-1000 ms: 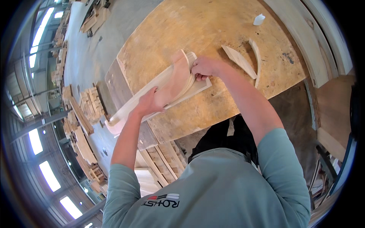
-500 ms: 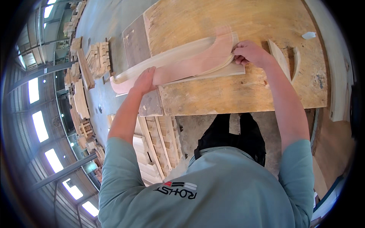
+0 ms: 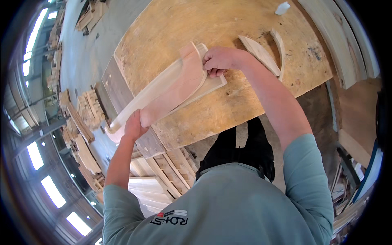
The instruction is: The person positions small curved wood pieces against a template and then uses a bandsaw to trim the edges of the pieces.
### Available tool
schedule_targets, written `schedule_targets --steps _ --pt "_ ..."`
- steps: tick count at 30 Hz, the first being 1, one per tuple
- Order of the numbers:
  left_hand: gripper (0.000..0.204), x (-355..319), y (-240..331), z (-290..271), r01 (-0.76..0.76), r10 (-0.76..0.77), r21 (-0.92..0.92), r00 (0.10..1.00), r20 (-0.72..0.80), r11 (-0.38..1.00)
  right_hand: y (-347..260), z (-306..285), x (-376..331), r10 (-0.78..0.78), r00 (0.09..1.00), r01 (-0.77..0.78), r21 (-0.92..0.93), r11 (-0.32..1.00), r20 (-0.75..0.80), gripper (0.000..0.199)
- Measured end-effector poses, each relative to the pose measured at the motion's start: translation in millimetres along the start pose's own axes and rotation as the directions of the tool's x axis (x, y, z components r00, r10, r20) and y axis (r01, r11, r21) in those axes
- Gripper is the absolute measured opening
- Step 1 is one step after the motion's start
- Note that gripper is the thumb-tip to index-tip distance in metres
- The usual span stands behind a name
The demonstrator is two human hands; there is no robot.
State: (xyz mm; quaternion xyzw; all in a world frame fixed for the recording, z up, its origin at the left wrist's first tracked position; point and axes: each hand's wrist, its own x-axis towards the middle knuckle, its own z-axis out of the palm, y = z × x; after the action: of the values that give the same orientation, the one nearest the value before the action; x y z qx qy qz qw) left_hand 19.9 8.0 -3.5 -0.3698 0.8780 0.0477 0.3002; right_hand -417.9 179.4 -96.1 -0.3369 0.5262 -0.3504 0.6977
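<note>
A long, thin pinkish template point(image 3: 169, 92) with curved ends lies over a pale wooden board point(image 3: 214, 84) on the workbench point(image 3: 179, 134). At the template's near left part, my left hand point(image 3: 135, 125) grips its edge, the thumb side on the pinkish face. My right hand point(image 3: 218, 61) is closed at the template's far right end, fingers curled against the curved edge. Whatever those fingers hold, if anything, is hidden. Right of that hand rest a flat, half-moon wooden piece point(image 3: 261, 56) and a slim curved strip point(image 3: 279, 51).
A small white bottle point(image 3: 282, 8) stands at the bench's far side. Thick planks point(image 3: 335, 36) run along the right. Slatted timber point(image 3: 163, 171) is stacked below the bench's left edge. More wood piles point(image 3: 90, 108) sit on the floor at left.
The view has turned, so the bench and template now slant more steeply and sit further left. Both hands keep their places on the template.
</note>
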Motion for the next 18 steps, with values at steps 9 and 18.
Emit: schedule_targets --steps 9,18 --pt "0.084 10.4 -1.8 -0.5 -0.025 0.028 0.087 0.999 -0.033 0.996 6.3 -8.8 11.8 -0.101 0.994 0.103 -0.081 0.991 0.033 0.015" --pt "0.096 11.1 -4.6 5.8 0.039 -0.048 0.169 0.998 0.048 0.985 17.5 -9.1 13.7 -0.260 0.964 0.263 -0.318 0.911 0.053 0.018"
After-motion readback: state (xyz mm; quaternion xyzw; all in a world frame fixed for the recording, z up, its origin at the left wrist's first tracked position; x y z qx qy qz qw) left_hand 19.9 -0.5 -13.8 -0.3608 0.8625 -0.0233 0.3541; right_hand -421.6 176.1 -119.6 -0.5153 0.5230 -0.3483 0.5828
